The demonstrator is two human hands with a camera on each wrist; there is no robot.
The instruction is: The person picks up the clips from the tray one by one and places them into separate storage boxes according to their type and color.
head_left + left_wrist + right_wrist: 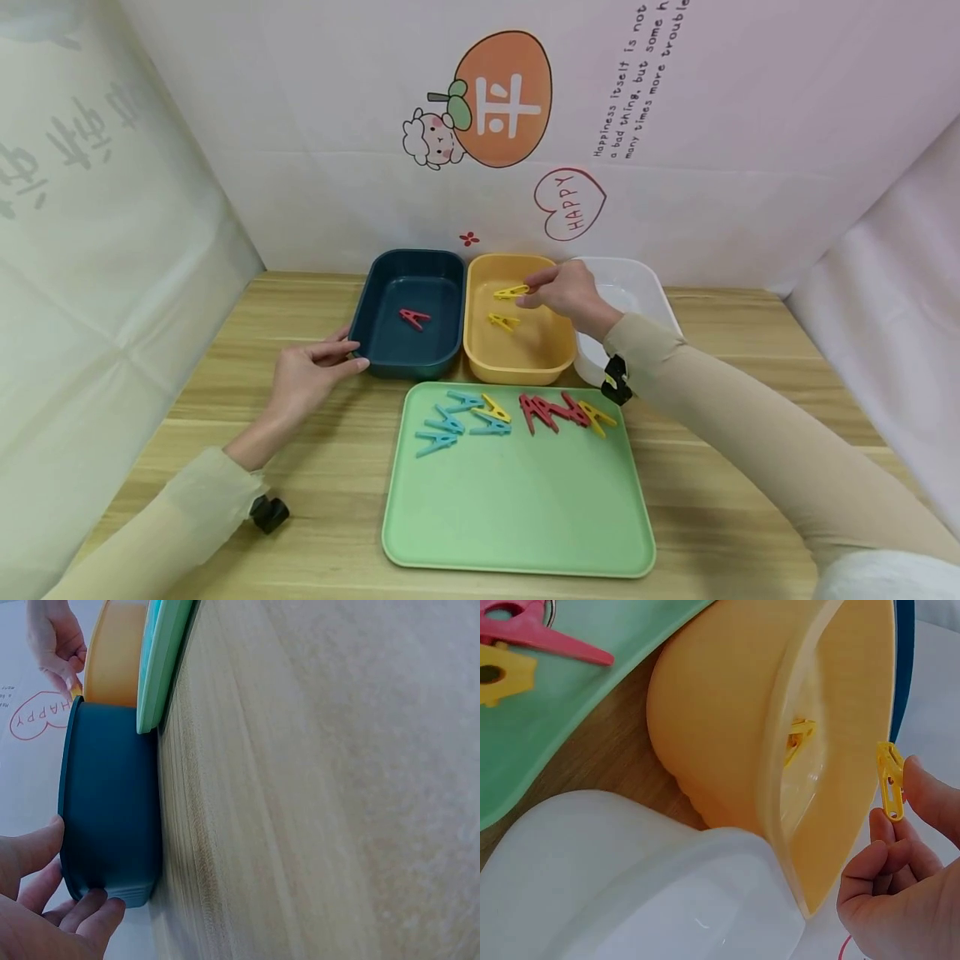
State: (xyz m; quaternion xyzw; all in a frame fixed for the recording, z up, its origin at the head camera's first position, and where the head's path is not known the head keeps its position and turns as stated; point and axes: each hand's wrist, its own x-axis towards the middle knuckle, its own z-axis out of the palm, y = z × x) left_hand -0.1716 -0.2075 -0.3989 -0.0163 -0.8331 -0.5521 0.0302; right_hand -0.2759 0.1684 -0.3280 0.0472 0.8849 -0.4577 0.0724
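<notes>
My right hand (566, 292) pinches a yellow clothespin (512, 292) between thumb and fingers above the yellow bin (517, 369). Inside that bin lies another yellow clothespin (503, 322). My left hand (303, 375) holds the front left corner of the dark blue bin (412, 369); in the left wrist view its thumb is at the rim and its fingers (94, 915) lie against the outer wall. One red clothespin (414, 318) rests in the dark blue bin. On the green tray (517, 508) are several blue clothespins (437, 442), several red clothespins (540, 411) and two yellow clothespins (596, 417).
A white bin (626, 287) stands right of the yellow one, partly hidden by my right hand and sleeve. The three bins stand side by side behind the tray on a wooden table (315, 500). A printed white cloth (337, 183) rises behind them.
</notes>
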